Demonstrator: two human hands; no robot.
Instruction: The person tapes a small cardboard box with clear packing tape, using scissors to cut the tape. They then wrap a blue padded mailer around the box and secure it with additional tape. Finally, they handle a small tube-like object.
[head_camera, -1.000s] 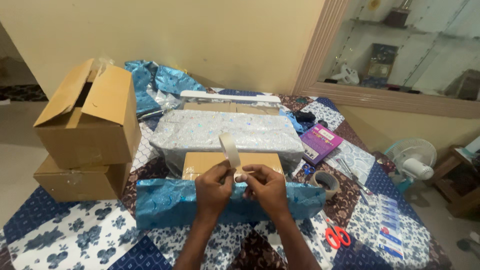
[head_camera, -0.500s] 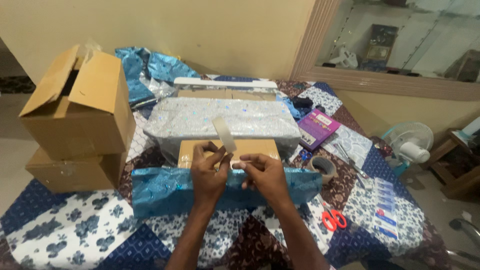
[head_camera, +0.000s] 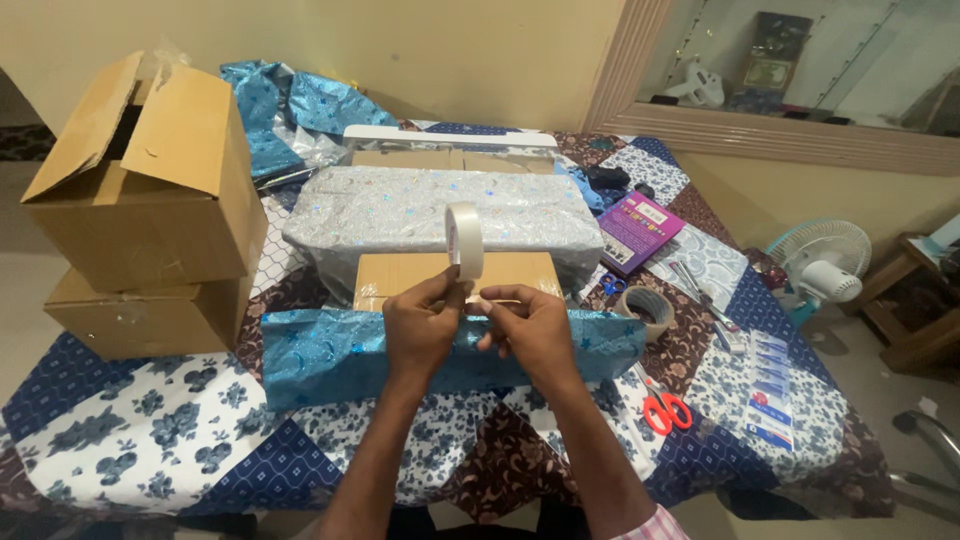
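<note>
left hand (head_camera: 425, 325) pinches white tape roll (head_camera: 465, 240) upright at frame centre; right hand (head_camera: 530, 330) fingertips pinch its loose end, over blue-wrapped box (head_camera: 320, 365).

Both forearms reach in from bottom centre, converging, wrists near level. Left hand (head_camera: 422, 330) raised, thumb and fingers in a pinch grip up top. Right hand (head_camera: 528, 333) just beside it, fingertips (head_camera: 484, 305) pinched, knuckles toward camera. Hands nearly touching.
</note>
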